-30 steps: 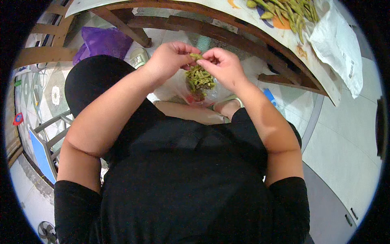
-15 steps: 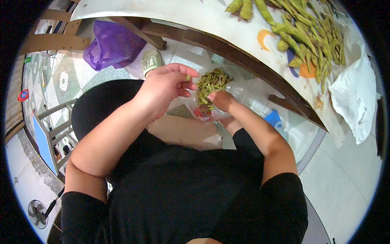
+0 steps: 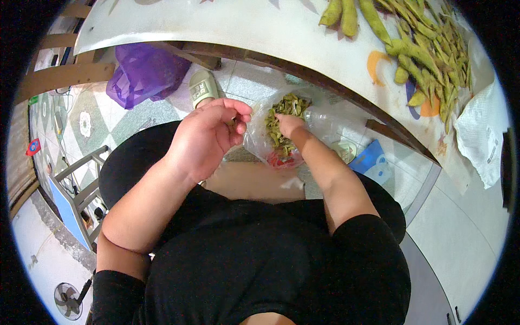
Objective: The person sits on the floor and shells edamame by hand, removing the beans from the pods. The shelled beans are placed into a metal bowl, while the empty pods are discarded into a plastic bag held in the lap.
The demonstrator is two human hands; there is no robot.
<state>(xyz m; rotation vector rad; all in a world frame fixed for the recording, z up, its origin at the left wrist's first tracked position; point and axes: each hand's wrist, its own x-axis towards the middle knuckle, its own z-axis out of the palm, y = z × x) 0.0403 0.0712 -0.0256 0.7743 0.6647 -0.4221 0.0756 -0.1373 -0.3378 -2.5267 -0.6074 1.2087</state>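
My left hand [image 3: 208, 136] is raised above my lap, left of a clear plastic bag [image 3: 257, 142]. Its fingers curl in toward the thumb around something small that I cannot make out. My right hand [image 3: 291, 126] reaches into the mouth of the bag. One finger stretches out over the pile of green and brownish bean pods [image 3: 280, 144] inside, and the other fingertips are partly hidden. No pod shows plainly in that hand. The bag sits on the floor below the table edge, with a red patch near its bottom.
Many green bean pods [image 3: 428, 65] lie on the patterned table [image 3: 227, 24] at the far right, beside a white sack [image 3: 479, 132]. A purple plastic bag [image 3: 146, 73], a light green slipper [image 3: 202, 86] and a blue item [image 3: 372, 161] are on the tiled floor.
My right hand has shifted slightly left and up over the pods, stretching out a finger. My left hand has lowered a little; the green bean seen at its fingertips no longer shows clearly.
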